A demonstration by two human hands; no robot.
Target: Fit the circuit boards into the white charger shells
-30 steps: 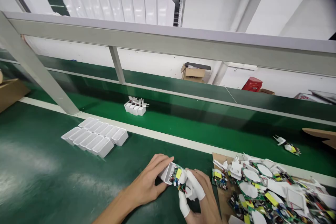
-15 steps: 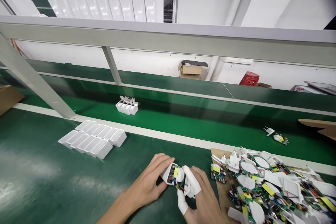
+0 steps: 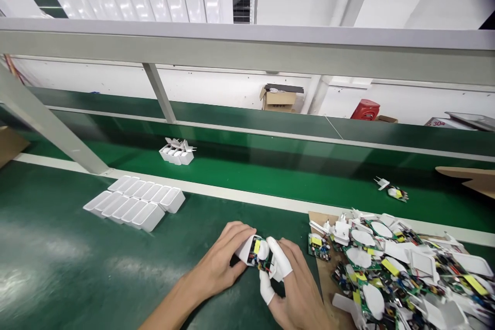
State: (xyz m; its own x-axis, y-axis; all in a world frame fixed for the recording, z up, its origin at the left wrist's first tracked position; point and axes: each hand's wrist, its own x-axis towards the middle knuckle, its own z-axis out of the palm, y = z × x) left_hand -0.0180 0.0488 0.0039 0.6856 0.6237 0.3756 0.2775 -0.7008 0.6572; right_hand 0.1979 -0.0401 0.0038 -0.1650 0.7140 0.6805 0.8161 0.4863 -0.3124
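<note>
My left hand (image 3: 218, 263) is closed round a small white charger shell (image 3: 245, 248) at the near edge of the green table. My right hand (image 3: 294, 289), with white finger cots on thumb and two fingers, pinches a green circuit board (image 3: 258, 255) with a yellow label that sits partly inside that shell. Both hands meet over the part, low in the middle of the view.
Two rows of empty white shells (image 3: 135, 202) lie to the left. A heap of circuit boards and plug parts (image 3: 394, 268) rests on cardboard at the right. On the green conveyor belt (image 3: 270, 175) stand a cluster of assembled chargers (image 3: 177, 152) and one loose board (image 3: 391, 189). A grey frame post (image 3: 46, 124) rises at left.
The view has drifted, so everything sits a little further left and higher. The board has gone slightly deeper into the shell; both hands keep their hold.
</note>
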